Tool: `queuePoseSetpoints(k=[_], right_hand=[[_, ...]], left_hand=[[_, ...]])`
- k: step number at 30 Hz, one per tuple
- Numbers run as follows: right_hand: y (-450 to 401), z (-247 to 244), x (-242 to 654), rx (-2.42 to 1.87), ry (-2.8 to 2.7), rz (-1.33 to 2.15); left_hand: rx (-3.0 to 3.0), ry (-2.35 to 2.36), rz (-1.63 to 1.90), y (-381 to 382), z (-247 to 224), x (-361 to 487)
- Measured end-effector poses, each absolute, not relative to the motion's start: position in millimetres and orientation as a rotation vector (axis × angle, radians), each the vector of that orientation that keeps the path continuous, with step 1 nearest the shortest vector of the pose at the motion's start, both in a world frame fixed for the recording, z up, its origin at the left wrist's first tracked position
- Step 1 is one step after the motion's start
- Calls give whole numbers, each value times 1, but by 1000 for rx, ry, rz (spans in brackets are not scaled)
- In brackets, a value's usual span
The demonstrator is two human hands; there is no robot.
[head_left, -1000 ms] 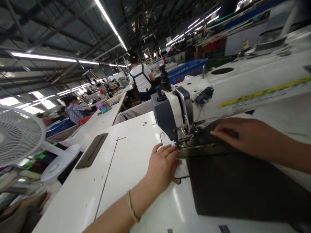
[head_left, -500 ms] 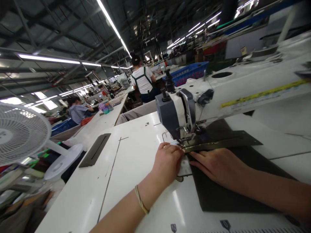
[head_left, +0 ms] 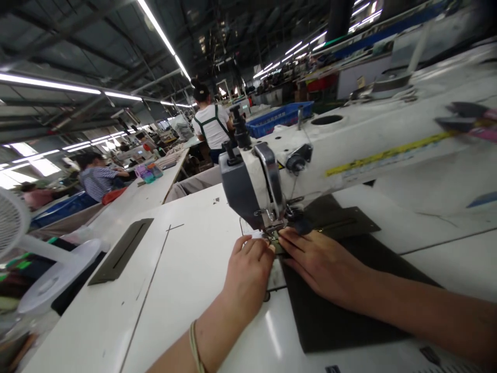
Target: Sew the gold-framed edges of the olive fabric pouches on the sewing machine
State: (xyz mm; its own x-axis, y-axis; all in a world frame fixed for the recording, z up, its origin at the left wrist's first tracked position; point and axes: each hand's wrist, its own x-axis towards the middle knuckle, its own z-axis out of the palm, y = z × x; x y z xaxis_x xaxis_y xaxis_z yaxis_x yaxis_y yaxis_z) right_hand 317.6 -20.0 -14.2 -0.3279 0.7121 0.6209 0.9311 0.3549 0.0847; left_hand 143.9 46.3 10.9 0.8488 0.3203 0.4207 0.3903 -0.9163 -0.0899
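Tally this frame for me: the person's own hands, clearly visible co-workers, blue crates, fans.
Hands: 2 (left hand, right hand)
Co-workers: 3 (white shirt, striped shirt, pink top)
Blue crates: 2 (far crate, left crate)
Fans: 1 (fan)
Total: 8

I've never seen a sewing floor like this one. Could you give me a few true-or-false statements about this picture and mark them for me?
1. The left hand and right hand both lie close to the presser foot of the sewing machine. True.
2. The cord band is on the right wrist. False: the cord band is on the left wrist.
3. A dark sheet of material lies under the right hand. True.
4. A white fan stands right of the machine. False: the white fan is at the far left.
5. The co-worker in the white shirt faces the camera. False: that co-worker has their back turned.
6. A blue plastic crate sits beyond the machine. True.
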Motion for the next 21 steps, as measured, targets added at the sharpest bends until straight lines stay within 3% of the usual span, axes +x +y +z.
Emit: queuePoseSetpoints(k=[13,21], right_hand=[[-19,-5,320,-1468,-2227,-413],[-16,-2,322,-1491,-2231,-339]], left_hand=[[-2774,-509,-488,44,14,151],[-2836,-462,-600,54,13,152]])
